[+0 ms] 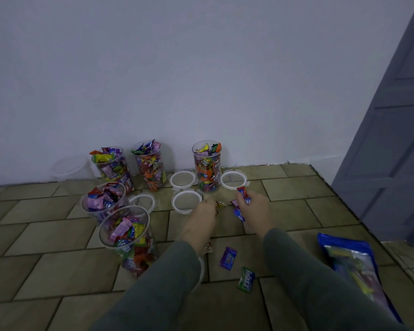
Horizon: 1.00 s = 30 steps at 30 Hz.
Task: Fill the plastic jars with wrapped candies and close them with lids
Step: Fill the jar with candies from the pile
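from the far left i see a clear tub (68, 168) against the wall (201, 68), faint and hard to make out. next to it stand five plastic jars, all lidless and heaped with wrapped candies: one by the wall (112, 168), one in front of it (104, 201), the nearest one (129, 237) just beside my left sleeve (158, 287), a fourth by the wall (151, 166), and further right a fifth (207, 167). four white lids lie flat on the tiled floor (34, 259): one (142, 203) behind the nearest jar, two (182, 179) (186, 201) left of the fifth jar, one (233, 179) touching its right side. my left hand (202, 218) reaches down toward a small candy (220, 204) at its fingertips; i cannot tell whether the fingers grip it. my right hand (252, 209) is curled around a bunch of candies (244, 195), a red one sticking up and a blue one below. between my sleeves lie a purple candy (228, 258) and a green candy (246, 279), apart from each other. at the right a blue candy bag (354, 263) lies flat, and beyond it the floor runs open to a grey door (392, 139) at the frame edge.
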{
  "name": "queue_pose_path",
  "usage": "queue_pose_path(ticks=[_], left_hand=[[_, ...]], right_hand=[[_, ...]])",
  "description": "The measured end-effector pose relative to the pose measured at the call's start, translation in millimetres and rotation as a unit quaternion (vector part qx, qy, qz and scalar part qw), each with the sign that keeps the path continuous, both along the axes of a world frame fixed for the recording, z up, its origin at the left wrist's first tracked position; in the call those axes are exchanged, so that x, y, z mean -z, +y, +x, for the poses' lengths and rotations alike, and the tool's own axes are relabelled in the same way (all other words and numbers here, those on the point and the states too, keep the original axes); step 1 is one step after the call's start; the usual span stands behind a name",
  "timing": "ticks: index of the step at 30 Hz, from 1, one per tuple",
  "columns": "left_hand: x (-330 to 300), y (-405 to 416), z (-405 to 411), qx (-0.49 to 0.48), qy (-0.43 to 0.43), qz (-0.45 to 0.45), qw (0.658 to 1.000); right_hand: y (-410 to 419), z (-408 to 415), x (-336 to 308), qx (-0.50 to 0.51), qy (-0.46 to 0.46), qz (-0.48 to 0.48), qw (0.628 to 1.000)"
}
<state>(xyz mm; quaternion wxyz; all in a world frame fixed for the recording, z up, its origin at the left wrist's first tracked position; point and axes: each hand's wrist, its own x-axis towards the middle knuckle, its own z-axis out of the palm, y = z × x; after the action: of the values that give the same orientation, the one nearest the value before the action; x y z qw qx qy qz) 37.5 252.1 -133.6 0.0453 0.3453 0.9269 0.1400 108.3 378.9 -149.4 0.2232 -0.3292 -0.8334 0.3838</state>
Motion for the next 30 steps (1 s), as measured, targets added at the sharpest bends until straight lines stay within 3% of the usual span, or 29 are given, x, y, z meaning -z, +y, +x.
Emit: queue_pose_path(ticks=[6,16,23,30], left_hand=[[-18.9,-14.2,4.4,-0.026,-0.033,0.035,0.999],[-59.8,-39.3,13.4,-0.016,0.035,0.188,0.982],[-102.1,-73.8,10.1,-0.029,0.074,0.262,0.962],[-117.1,-128.3,-1.7,-0.049,0.078,0.335,0.938]], right_hand=[[-13.7,-6.7,-22.1,0.026,0.127,-0.051,0.990],[-51.2,-9.1,-61.7,0.035,0.212,-0.166,0.962],[-89.9,-20.3,-98.6,0.006,0.280,-0.273,0.920],[-143.3,-29.9,-123.0,0.000,0.317,-0.295,0.902]])
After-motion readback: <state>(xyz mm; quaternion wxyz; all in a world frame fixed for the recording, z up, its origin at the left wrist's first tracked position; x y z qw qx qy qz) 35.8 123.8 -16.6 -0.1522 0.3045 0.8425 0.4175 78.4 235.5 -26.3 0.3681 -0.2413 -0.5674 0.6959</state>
